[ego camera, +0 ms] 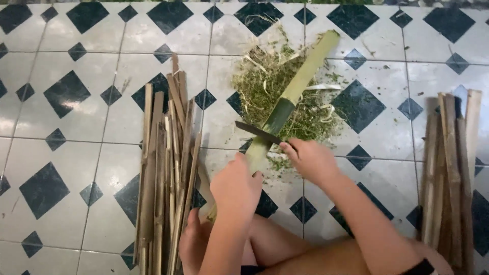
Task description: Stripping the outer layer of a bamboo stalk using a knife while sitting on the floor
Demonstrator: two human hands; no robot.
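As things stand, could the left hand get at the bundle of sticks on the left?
Probably yes: the left hand grips the bamboo stalk, and the stick bundle lies right beside it on the tiled floor, nothing between. It would have to let go first.

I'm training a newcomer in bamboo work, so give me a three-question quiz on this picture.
1. Which hand holds the knife?
2. True or false: the shavings lie under the pole's far end.
3. The bamboo pole is A) fully green, B) partly scraped pale, C) split in two.

Key: 1. The right hand; the left hand grips the pole. 2. True. 3. B.
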